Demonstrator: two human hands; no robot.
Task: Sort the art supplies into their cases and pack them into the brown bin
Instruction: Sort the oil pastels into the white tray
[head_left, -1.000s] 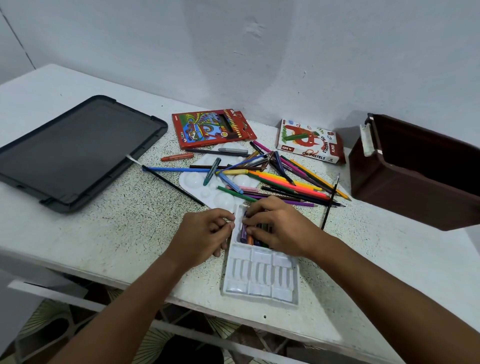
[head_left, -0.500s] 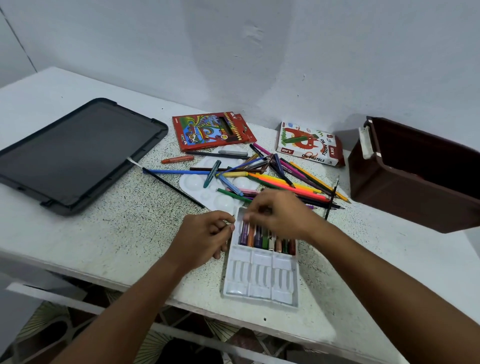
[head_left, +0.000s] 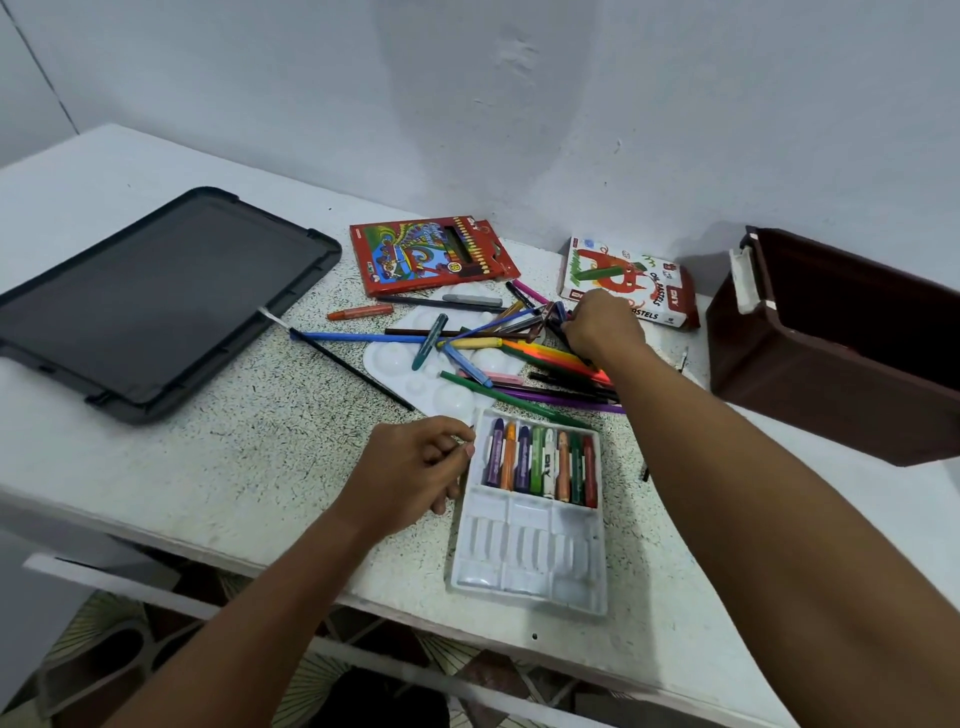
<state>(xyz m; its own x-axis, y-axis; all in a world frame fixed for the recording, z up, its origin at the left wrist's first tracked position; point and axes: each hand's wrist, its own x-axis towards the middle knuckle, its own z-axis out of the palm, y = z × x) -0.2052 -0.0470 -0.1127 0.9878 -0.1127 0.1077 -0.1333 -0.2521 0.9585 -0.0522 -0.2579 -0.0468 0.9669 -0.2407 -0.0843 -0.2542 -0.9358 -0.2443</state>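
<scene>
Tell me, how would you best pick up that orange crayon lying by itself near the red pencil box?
I'd pinch the orange crayon around its middle, coming straight down from above with thumb and finger on its two long sides. It lies flat on the table, apart from the pile, with bare surface on both sides, so fingers should fit there; its ends are narrow and would likely slip.

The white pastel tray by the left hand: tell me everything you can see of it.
The white pastel tray is thin moulded plastic, lying flat near the table's front edge. Its far row holds eight oil pastels side by side; the near row's slots are empty. The left hand rests against its left rim.
</scene>
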